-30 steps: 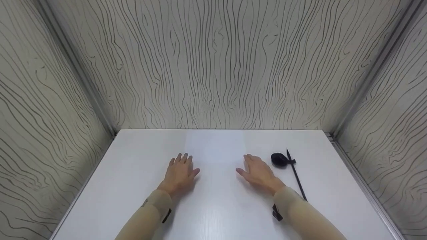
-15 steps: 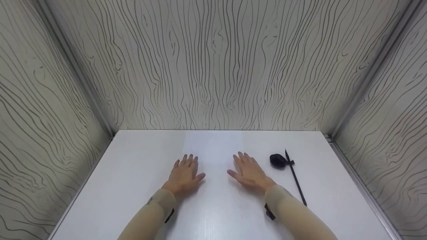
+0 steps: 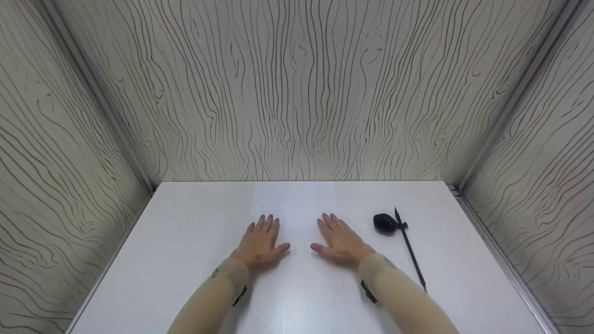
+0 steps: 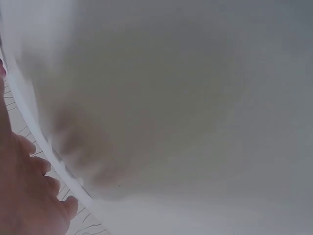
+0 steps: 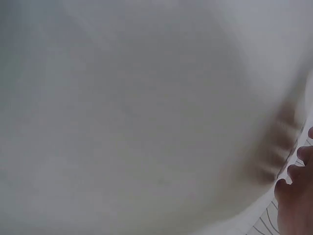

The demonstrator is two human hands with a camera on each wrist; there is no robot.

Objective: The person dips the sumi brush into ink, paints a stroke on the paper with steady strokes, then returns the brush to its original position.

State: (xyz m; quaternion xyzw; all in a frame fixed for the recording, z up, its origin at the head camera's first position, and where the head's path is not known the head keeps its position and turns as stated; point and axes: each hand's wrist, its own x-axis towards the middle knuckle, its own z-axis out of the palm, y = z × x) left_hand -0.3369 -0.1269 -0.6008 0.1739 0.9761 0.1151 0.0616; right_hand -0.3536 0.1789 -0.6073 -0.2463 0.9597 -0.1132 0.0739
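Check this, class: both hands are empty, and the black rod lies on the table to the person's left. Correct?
No: in the head view, the rod lies to the person's right. It is on the table; the left hand and right hand are empty.

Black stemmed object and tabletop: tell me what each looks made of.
Black stemmed object: possibly plastic, uniformly dark; too small to judge gloss or rule out fabric. Tabletop: probably satin-finished white laminate, given its soft glare and faint grain.

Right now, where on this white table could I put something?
The smooth white table looks free between its left edge and the person's left hand, and between the long thin black stick and the table's right edge. Crowded: between the right hand and the rounded black lump.
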